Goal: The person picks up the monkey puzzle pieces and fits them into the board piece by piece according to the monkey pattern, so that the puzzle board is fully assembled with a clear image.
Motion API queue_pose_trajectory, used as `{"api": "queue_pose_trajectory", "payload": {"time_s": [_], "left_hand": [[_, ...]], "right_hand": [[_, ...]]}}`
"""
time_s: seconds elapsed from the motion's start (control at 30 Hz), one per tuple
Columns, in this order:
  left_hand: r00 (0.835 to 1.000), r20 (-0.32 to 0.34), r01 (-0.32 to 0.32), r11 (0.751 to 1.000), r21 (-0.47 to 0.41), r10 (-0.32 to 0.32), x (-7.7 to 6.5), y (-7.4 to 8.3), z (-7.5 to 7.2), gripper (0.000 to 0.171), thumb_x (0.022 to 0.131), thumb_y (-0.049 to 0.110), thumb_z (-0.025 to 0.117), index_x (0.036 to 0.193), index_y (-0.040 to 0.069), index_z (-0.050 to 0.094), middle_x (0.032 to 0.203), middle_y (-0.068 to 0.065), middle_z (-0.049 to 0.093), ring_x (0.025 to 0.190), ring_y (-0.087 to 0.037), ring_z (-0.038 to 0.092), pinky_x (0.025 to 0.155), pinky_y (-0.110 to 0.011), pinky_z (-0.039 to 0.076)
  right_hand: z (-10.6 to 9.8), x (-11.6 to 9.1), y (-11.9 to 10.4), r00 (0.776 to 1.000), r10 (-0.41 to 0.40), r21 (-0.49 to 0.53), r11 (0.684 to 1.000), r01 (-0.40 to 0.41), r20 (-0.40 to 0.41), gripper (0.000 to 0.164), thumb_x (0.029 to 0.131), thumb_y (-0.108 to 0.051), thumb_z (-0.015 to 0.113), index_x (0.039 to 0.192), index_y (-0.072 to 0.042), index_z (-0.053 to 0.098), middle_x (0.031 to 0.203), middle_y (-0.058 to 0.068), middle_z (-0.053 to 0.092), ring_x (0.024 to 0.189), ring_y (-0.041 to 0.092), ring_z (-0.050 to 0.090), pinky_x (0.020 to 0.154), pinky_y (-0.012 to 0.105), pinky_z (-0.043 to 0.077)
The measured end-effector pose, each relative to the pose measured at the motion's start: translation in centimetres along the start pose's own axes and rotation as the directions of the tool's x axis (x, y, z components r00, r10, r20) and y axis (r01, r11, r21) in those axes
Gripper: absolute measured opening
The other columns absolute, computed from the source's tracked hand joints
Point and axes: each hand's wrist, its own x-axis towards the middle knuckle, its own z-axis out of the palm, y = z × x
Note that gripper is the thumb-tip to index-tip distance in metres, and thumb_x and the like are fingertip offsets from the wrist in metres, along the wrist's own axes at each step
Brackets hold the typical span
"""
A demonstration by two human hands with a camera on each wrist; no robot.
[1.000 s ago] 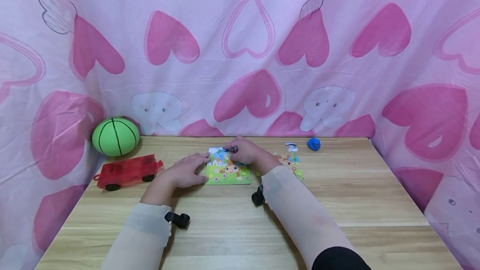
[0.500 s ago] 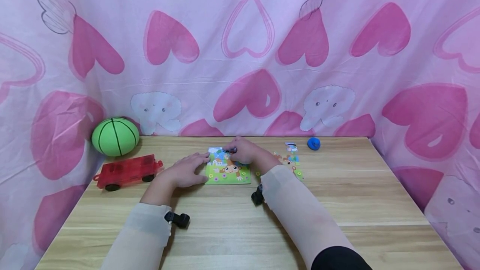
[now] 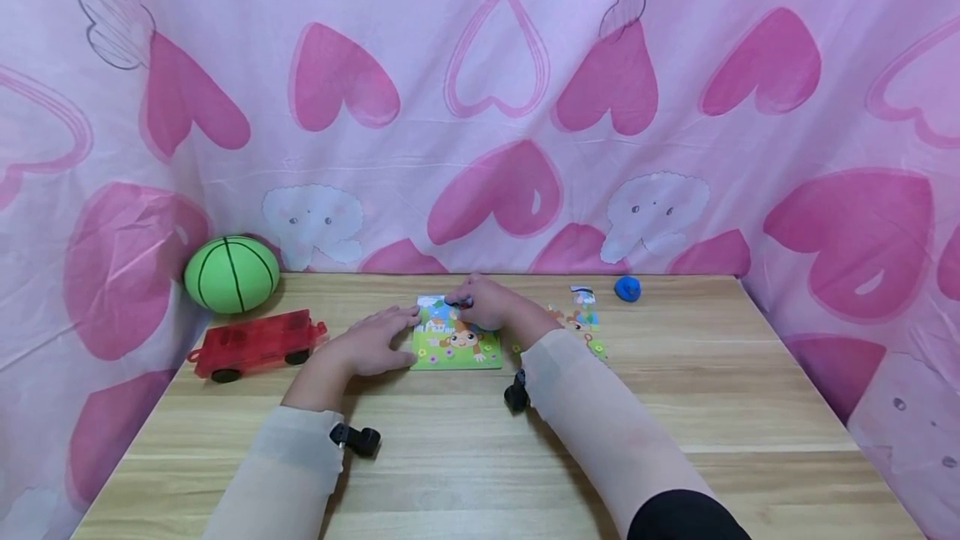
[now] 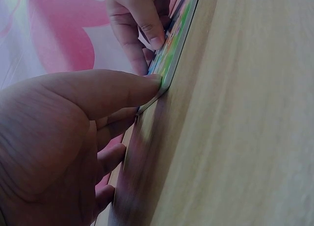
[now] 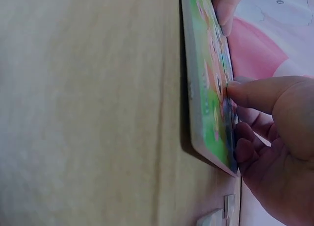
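Observation:
A jigsaw puzzle board (image 3: 442,359) with a cartoon monkey picture lies flat on the table. My left hand (image 3: 369,342) rests at its left side, thumb on the near corner and fingers along the edge, fairly straight. My right hand (image 3: 483,304) is over the board's far right part, thumb and fingers bent together, pinching a small dark-coloured puzzle piece (image 3: 459,302) against the picture. Most of that piece is hidden by the fingers. In the right wrist view, the right thumb (image 5: 250,92) touches the board's upper face and the other fingers curl at its far edge.
Several loose puzzle pieces (image 3: 583,319) lie right of the board, partly behind the right forearm. A blue lump (image 3: 627,288) sits at the back right. On the left are a red toy wagon (image 3: 255,343) and a green ball (image 3: 232,275). A pink heart-print curtain (image 3: 495,190) hangs behind the table (image 3: 450,457).

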Motion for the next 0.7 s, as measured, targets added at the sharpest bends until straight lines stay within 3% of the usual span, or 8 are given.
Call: {"api": "queue_pose_trajectory", "payload": {"time_s": [0.43, 0.7], "left_hand": [[1.0, 0.001, -0.006, 1.0, 0.014, 0.006, 0.17, 0.11, 0.12, 0.08, 0.096, 0.043, 0.076, 0.165, 0.022, 0.043, 0.178, 0.001, 0.031, 0.169, -0.036, 0.016, 0.133, -0.069, 0.019], [1.0, -0.001, -0.002, 1.0, 0.018, 0.002, 0.18, 0.04, 0.05, 0.08, 0.096, 0.043, 0.076, 0.165, 0.022, 0.043, 0.178, 0.001, 0.031, 0.169, -0.036, 0.016, 0.133, -0.07, 0.02]], "right_hand": [[0.0, -0.24, -0.36, 0.999, 0.041, -0.031, 0.999, -0.041, -0.016, 0.044, 0.105, -0.024, 0.07, 0.148, -0.032, 0.066, 0.141, 0.004, 0.055, 0.132, 0.023, 0.057, 0.125, 0.046, 0.045], [-0.19, -0.7, -0.57, 0.998, 0.036, 0.019, 0.999, -0.036, -0.043, 0.044, 0.105, -0.027, 0.071, 0.149, -0.028, 0.065, 0.138, 0.003, 0.057, 0.126, 0.022, 0.059, 0.121, 0.045, 0.048]]}}
